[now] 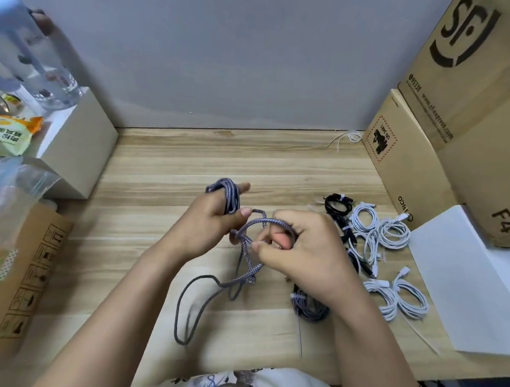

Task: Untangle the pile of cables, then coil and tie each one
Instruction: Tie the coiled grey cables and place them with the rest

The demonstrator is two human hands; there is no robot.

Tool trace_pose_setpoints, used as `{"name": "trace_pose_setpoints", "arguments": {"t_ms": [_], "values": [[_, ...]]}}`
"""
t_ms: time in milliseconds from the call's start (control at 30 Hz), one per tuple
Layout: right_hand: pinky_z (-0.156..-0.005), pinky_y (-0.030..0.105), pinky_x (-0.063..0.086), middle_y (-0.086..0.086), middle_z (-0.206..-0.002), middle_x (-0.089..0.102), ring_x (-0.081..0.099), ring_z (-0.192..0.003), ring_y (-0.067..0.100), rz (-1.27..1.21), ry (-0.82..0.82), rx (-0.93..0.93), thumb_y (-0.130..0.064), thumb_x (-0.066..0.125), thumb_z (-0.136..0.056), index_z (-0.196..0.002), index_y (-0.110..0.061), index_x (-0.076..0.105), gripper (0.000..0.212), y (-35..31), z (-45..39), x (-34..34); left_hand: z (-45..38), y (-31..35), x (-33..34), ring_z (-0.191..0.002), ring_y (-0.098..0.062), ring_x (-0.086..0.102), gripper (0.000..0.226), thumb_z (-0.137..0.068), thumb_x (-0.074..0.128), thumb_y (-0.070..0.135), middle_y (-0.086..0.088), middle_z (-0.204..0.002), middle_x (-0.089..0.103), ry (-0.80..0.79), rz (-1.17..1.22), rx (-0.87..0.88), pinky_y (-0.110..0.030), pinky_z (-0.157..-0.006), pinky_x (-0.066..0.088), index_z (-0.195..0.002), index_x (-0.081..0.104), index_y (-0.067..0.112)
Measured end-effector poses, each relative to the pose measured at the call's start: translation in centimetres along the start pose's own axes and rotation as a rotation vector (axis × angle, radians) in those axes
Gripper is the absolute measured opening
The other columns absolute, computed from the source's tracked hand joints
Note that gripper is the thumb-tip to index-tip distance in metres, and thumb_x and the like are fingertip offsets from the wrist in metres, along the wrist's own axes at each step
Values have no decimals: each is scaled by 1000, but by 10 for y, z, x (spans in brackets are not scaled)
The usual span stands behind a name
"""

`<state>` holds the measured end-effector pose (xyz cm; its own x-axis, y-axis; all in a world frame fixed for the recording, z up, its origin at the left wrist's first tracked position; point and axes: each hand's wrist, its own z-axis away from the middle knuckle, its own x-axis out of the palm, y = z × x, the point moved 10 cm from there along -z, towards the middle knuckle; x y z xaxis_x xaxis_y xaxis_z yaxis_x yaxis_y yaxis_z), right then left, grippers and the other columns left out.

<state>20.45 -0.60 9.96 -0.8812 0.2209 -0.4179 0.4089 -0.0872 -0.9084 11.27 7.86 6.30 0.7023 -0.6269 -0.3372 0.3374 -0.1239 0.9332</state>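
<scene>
both hands' fingers curl round grey braided cable [247, 245] over wooden table [167, 172].

Light wood-plank table [191, 161]: tied white cable coils [392, 234] and black coils [338, 204] at right, grey braided coil [310, 308] near front, white sheet [466, 278] far right, cardboard boxes [407, 167] along both sides.

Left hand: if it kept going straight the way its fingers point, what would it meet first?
The left hand, wrapped with grey cable, points up and away toward the wall. Only bare table lies ahead, so the way looks free; depth is uncertain.
</scene>
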Motion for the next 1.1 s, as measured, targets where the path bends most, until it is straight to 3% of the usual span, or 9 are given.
{"name": "trace_pose_setpoints", "arguments": {"t_ms": [67,133,267,367,433,600,833,967,1100], "values": [[-57,33,41,18,-63,62,52,-55,10,-142,2,47,-11,68,-62,-49,-17,35,36,7,0,-3,5,-2,8,-44,-9,49,21,-93,52,9,1,-52,55,-116,83,-40,-15,-48,38,-113,58,4],[-59,32,39,28,-67,59,50,-60,14,-266,14,86,-10,74,-61,-43,-19,41,38,11,-1,-6,9,0,13,-41,-10,38,20,-92,57,24,3,-44,45,-236,134,-26,-17,-47,31,-104,62,10],[-62,19,43,4,-59,52,57,-60,6,-568,101,73,-16,79,-69,-54,1,39,46,17,-3,-19,15,3,11,-52,-13,43,52,-68,75,40,2,-56,47,-379,275,15,-25,-59,36,-111,62,15],[-67,9,40,8,-74,47,51,-67,3,-625,124,35,-41,77,-68,-67,15,50,62,13,-3,-24,11,1,8,-53,-5,46,55,-63,74,17,6,-56,50,-313,265,6,-16,-53,39,-111,56,-2],[-70,9,41,6,-74,52,54,-71,3,-673,114,32,-33,74,-73,-63,0,61,37,12,-4,-22,8,-3,5,-51,-7,42,44,-68,67,11,2,-54,46,-243,266,-13,-16,-51,37,-110,57,7],[-76,18,43,6,-64,54,55,-70,10,-760,123,-18,-39,65,-80,-48,-19,60,38,12,-7,-19,-1,-16,-7,-46,-10,34,31,-73,74,12,1,-51,39,-67,163,-70,-19,-46,28,-101,62,15],[-56,22,33,-3,-44,55,48,-57,24,-689,28,33,-27,61,-79,-75,-13,66,16,3,-5,6,-7,-28,-27,-53,-11,43,11,-72,71,34,10,-51,43,218,-121,-90,-30,-58,34,-80,65,27],[-62,18,42,-7,-34,33,59,-49,16,-687,123,134,-25,60,-88,-87,-7,62,18,22,-11,-1,-5,-26,-23,-52,-8,45,15,-82,69,25,15,-46,49,209,-277,-79,-28,-56,34,-69,63,22],[-69,15,45,-7,-57,57,62,-67,6,-512,260,86,-19,52,-95,-83,-13,61,16,30,-13,-15,-3,-32,-12,-43,1,41,18,-85,64,7,17,-43,49,102,-66,-114,-15,-48,30,-68,63,12]]}}
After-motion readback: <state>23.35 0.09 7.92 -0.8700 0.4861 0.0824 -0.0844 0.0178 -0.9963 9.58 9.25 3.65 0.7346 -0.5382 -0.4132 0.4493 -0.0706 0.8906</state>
